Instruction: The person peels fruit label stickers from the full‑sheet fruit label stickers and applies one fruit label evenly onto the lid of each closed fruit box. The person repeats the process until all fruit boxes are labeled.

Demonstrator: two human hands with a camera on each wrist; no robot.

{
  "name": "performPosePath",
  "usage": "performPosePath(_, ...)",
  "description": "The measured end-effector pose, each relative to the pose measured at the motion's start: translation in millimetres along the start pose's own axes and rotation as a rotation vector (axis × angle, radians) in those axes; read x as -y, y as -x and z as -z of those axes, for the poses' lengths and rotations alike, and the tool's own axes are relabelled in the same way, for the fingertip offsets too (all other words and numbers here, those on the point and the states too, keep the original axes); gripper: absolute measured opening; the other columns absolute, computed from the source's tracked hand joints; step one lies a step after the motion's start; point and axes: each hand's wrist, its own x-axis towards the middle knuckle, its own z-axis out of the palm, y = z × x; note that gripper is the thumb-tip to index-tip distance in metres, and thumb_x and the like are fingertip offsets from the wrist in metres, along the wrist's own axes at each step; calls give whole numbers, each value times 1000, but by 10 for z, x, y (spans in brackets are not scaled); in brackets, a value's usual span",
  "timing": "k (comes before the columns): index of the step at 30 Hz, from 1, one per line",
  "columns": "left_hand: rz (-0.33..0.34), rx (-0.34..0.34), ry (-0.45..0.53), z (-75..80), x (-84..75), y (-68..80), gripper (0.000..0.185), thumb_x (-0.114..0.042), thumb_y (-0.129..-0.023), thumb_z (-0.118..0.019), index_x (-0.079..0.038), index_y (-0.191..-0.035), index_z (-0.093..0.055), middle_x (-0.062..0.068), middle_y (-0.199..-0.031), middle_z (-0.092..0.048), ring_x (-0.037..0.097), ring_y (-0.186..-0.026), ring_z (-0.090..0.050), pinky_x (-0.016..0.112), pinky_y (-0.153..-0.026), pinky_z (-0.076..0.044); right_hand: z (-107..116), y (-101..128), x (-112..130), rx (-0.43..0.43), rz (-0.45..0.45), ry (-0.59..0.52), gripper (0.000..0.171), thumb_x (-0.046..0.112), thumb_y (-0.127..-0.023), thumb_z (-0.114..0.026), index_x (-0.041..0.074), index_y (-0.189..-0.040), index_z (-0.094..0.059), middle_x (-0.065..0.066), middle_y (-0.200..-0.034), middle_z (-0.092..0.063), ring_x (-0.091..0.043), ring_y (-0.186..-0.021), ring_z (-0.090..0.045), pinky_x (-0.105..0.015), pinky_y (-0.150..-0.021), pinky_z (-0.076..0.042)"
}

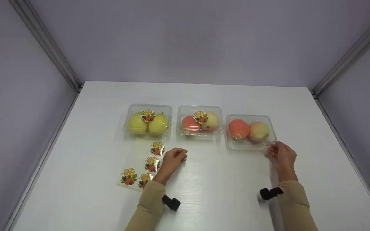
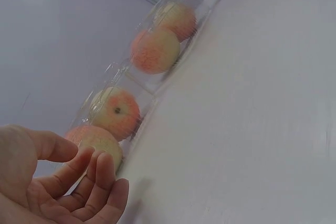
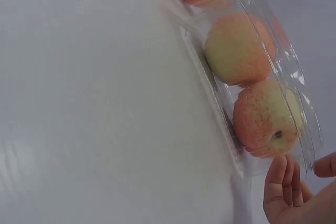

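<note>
In the head view my right hand (image 1: 284,157) is at the near right corner of the rightmost clear plastic box (image 1: 250,145). Its thumb and fingers lie on either side of the box's edge in the right wrist view and appear to pinch it. Inside this closed box are two red-and-yellow fruits (image 3: 268,119) that look like apples. My left hand (image 1: 172,162) hovers beside the sticker sheet (image 1: 136,154), fingers loosely curled; nothing shows in it. Several fruit-picture stickers (image 1: 129,176) are on the sheet, part of which the left forearm hides.
Left of the rightmost box stands a middle clear box (image 1: 215,132) with two similar fruits and a fruit sticker (image 1: 201,117) on its lid. Farther left, another clear box (image 1: 130,110) holds two green pears (image 1: 158,124) under a sticker. Grey walls enclose the white table (image 1: 223,199).
</note>
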Motion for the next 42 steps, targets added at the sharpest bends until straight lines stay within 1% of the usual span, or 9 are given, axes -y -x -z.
performPosePath(6,-2,5,-19,35,-310,214,27,-6,-96,-49,13,-112,-60,28,-107,-65,16,-87,-64,30,-83,-55,84,-73,97,86,-31,1,7,10,-93,-59,8,-99,-63,3,-71,-67,-6,-73,-65,-17,-69,-57)
performPosePath(8,-9,5,-10,45,-346,241,27,-6,-96,-49,13,-112,-61,28,-106,-65,13,-86,-63,29,-83,-55,109,-74,127,118,-46,10,6,9,-93,-60,9,-97,-65,3,-73,-67,-7,-75,-65,-17,-70,-57)
performPosePath(12,-13,13,10,50,-320,225,27,-6,-97,-49,14,-112,-60,30,-107,-64,14,-86,-64,35,-86,-56,155,-82,167,182,-60,36,15,6,-92,-61,13,-82,-69,3,-72,-69,-6,-72,-66,-17,-69,-57)
performPosePath(18,4,25,25,50,-278,211,27,-7,-98,-48,12,-114,-60,28,-107,-65,19,-91,-65,40,-90,-56,226,-84,197,247,-85,99,22,5,-92,-60,16,-77,-70,4,-72,-70,-5,-71,-66,-17,-69,-57)
performPosePath(24,-3,26,36,47,-264,207,27,-6,-97,-49,13,-113,-60,29,-107,-65,20,-90,-65,38,-89,-56,326,-63,212,266,-106,165,22,8,-92,-61,20,-76,-69,5,-75,-70,-4,-73,-67,-17,-72,-58)
performPosePath(28,0,22,44,42,-271,215,27,-6,-97,-49,13,-113,-60,28,-106,-65,15,-86,-63,37,-87,-56,390,-45,218,300,-101,198,19,8,-91,-62,20,-79,-69,6,-75,-71,-4,-73,-67,-18,-73,-58)
performPosePath(35,5,17,30,36,-305,248,26,-6,-97,-49,13,-112,-60,24,-102,-66,14,-85,-63,34,-85,-56,493,-53,242,355,-119,293,11,9,-91,-64,19,-87,-66,7,-78,-70,-4,-76,-67,-18,-75,-57)
performPosePath(38,9,14,27,28,-271,208,26,-5,-97,-49,13,-111,-60,25,-103,-66,12,-84,-62,34,-86,-56,523,-69,263,380,-126,306,11,10,-91,-64,20,-85,-67,7,-78,-69,-4,-76,-67,-18,-75,-57)
performPosePath(42,18,23,32,4,-119,88,26,-7,-97,-50,12,-112,-61,25,-102,-66,11,-83,-62,34,-85,-56,533,-101,283,395,-132,282,14,13,-93,-62,20,-82,-68,7,-77,-68,-4,-76,-66,-18,-75,-57)
